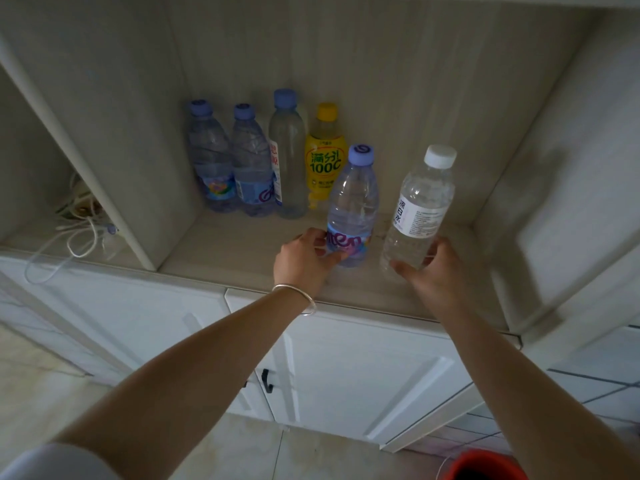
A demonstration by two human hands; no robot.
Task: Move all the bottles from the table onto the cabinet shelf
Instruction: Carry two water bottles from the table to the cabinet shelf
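Observation:
Both hands reach into the cabinet shelf (242, 258), each with a bottle. My left hand (303, 259) grips the base of a clear bottle with a purple cap and colourful label (351, 202), which stands upright on the shelf. My right hand (433, 268) holds the lower part of a clear white-capped bottle with a white label (417, 209), tilted slightly right. At the back of the shelf stand two short purple-capped bottles (211, 161) (249, 164), a taller clear purple-capped bottle (287, 150) and a yellow bottle with a yellow cap (325, 150).
The shelf compartment has side walls left (138, 150) and right (519, 168). White cables (79, 233) lie in the compartment to the left. White cabinet doors (363, 368) with a dark handle (266, 381) sit below. A red bucket rim (485, 465) shows at the bottom right on the tiled floor.

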